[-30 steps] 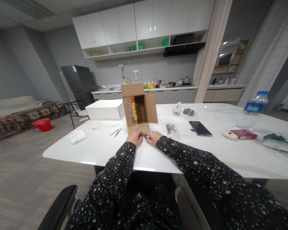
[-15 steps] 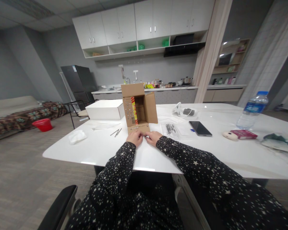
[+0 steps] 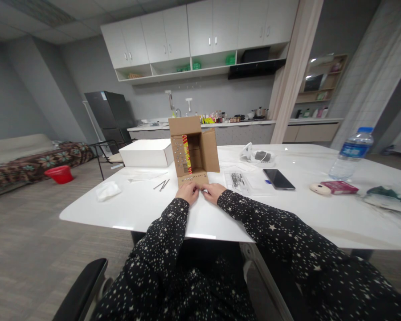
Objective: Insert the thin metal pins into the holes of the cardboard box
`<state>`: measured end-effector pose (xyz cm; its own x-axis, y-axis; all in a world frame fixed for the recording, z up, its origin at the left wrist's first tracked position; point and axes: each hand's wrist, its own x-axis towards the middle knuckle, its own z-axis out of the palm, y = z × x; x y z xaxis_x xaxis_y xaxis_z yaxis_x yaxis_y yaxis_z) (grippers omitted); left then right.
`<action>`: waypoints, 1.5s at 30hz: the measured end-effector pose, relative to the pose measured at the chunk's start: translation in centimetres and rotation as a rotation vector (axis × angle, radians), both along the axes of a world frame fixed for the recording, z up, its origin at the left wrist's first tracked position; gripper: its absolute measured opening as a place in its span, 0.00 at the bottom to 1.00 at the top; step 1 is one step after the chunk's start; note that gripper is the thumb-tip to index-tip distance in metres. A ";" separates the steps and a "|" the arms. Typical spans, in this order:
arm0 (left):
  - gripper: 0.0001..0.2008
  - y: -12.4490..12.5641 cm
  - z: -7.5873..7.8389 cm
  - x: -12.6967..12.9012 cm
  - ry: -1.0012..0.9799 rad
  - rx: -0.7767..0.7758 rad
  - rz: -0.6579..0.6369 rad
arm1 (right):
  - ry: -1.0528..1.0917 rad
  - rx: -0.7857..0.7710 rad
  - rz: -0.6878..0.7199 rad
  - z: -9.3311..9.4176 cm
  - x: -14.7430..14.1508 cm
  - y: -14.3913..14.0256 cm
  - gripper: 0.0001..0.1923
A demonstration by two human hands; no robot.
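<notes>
Both hands, left hand [image 3: 187,192] and right hand [image 3: 213,191], sit fingertip to fingertip on the white table [image 3: 147,209], pinching something too small to make out. Touching them from beyond lies the front flap of the small brown cardboard box [image 3: 194,149], open toward the person. It looks light, stiff yet crushable; its side walls seem best for gripping.

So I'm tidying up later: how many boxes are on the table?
2. The open cardboard box stands just beyond both hands, and a closed white box lies to its left. Others may be hidden behind them.
</notes>
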<state>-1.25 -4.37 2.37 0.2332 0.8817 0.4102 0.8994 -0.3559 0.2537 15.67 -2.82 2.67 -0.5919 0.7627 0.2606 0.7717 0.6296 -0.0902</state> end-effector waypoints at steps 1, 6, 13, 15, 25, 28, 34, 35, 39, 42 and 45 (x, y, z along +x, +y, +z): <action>0.08 0.0 -0.1 0.0 -0.001 0.000 -0.003 | 0.004 -0.001 0.000 0.0 0.0 0.0 0.16; 0.09 0.2 -0.2 -0.1 0.011 -0.007 -0.004 | 0.004 -0.002 0.005 0.1 0.0 -0.1 0.16; 0.08 0.1 -0.1 0.0 0.010 -0.008 0.010 | 0.001 -0.004 -0.003 0.2 0.0 -0.2 0.16; 0.08 0.1 -0.1 0.0 0.012 -0.012 0.009 | 0.001 -0.004 -0.005 0.2 0.0 -0.2 0.15; 0.09 -0.1 0.1 0.0 0.001 -0.010 0.006 | -0.014 -0.012 -0.004 0.4 0.0 -0.3 0.16; 0.08 0.0 0.1 0.1 0.007 -0.011 0.009 | -0.012 -0.006 -0.002 0.4 0.0 -0.4 0.16; 0.09 0.1 0.0 0.0 -0.014 -0.014 0.000 | -0.007 -0.009 -0.001 0.3 0.0 -0.3 0.15; 0.09 0.1 -0.1 0.0 -0.015 -0.015 0.000 | -0.007 -0.007 -0.001 0.3 0.0 -0.3 0.15; 0.09 0.0 0.0 0.0 -0.014 -0.018 0.007 | -0.010 -0.002 -0.004 0.2 0.0 -0.2 0.15; 0.09 0.0 0.0 0.0 -0.014 -0.019 0.005 | -0.001 0.003 -0.003 0.2 0.0 -0.2 0.15; 0.09 0.1 0.0 0.0 -0.013 -0.015 0.001 | 0.000 0.003 0.003 0.2 0.0 -0.2 0.15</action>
<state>-1.27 -4.29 2.33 0.2275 0.8881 0.3994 0.8964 -0.3512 0.2705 15.71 -2.98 2.84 -0.5943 0.7599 0.2633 0.7695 0.6324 -0.0885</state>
